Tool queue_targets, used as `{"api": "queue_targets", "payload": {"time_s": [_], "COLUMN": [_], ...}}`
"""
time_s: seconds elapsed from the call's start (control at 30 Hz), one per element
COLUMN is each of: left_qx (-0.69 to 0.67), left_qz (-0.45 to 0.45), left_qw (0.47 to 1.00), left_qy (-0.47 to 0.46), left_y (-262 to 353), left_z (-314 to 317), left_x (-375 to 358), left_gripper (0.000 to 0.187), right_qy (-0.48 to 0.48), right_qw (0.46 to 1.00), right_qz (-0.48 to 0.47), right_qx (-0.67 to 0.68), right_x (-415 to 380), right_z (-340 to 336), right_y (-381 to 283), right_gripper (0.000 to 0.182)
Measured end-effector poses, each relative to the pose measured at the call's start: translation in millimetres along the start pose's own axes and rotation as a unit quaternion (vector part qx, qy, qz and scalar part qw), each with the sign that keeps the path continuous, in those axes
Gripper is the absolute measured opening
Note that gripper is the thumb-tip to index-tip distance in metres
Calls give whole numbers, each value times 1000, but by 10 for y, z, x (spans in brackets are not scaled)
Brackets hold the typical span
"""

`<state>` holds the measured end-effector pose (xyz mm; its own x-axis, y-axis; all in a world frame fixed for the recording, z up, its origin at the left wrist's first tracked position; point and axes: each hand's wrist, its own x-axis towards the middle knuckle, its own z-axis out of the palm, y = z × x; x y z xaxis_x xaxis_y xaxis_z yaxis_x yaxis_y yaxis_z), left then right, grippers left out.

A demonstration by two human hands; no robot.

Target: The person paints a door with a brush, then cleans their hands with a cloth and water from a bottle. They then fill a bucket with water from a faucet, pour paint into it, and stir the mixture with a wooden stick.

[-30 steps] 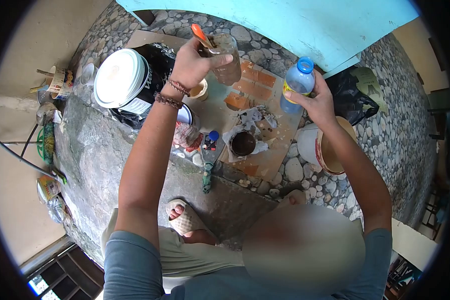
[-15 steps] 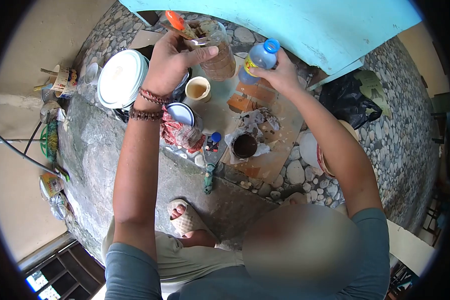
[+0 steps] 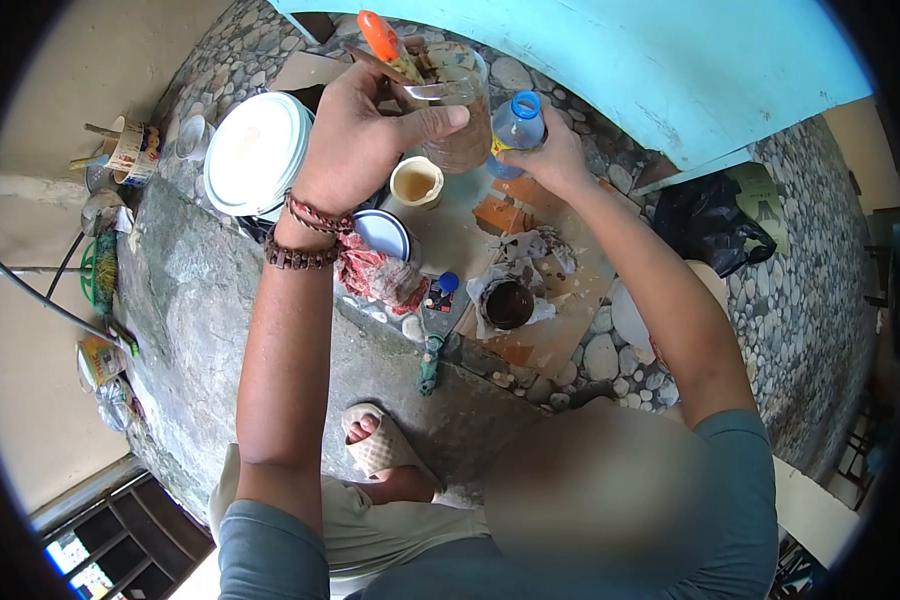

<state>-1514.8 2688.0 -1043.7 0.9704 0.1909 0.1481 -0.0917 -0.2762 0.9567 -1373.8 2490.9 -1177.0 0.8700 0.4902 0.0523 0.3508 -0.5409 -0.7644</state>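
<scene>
Left fingers point(image 3: 438, 122) gripping 1 clear container point(image 3: 460, 148) | right fingers point(image 3: 522, 157) gripping 1 bottle point(image 3: 517, 130) | nearby: 1 cup point(image 3: 399, 197)

Blue bottle point(image 3: 522, 132) now closer to container point(image 3: 460, 148)

Pebble flr point(image 3: 810, 330) w/ cardbd sheet point(image 3: 582, 288), blk plastic bag point(image 3: 705, 222).

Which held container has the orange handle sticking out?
The clear jar in the left hand; the blue bottle in the right hand has nothing sticking out of its mouth.
</scene>
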Motion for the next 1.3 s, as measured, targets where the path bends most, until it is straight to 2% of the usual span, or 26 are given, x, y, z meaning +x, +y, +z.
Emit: {"api": "queue_targets", "payload": {"time_s": [0.37,0.47,0.53,0.57,0.63,0.87,0.97,1.07,1.17,1.23,1.3], "left_qx": [40,22,14,16,35,22,56,77,74,52,31], "left_qz": [13,30,72,72,11,36,26,23,38,95,100], "left_qw": [999,999,994,994,998,997,996,994,993,987,987], "left_qy": [28,37,77,78,59,66,70,73,81,120,119], "left_y": [53,58,62,79,164,166,176,177,124,47,0], "left_z": [21,37,48,35,9,-8,-30,-53,-66,-60,-42], "left_x": [12,18,24,12,-22,-33,-52,-64,-54,-30,-18], "left_gripper": [48,46,49,49,47,48,48,47,46,55,55], "right_qy": [3,-16,-17,-18,-34,-26,-23,-41,-47,-37,-40], "right_qw": [1000,1000,999,999,998,998,998,999,998,997,997], "right_qz": [7,14,17,16,30,40,22,23,11,14,14], "right_qx": [15,-18,-38,-37,-32,-50,-60,-21,-39,-61,-61], "right_x": [-1,18,41,44,42,56,62,59,82,97,103], "right_z": [28,83,102,104,91,108,147,191,233,250,254], "right_y": [-93,-103,-123,-130,-162,-244,-236,-251,-269,-267,-267], "right_gripper": [87,88,89,89,89,87,86,85,86,88,89]}}
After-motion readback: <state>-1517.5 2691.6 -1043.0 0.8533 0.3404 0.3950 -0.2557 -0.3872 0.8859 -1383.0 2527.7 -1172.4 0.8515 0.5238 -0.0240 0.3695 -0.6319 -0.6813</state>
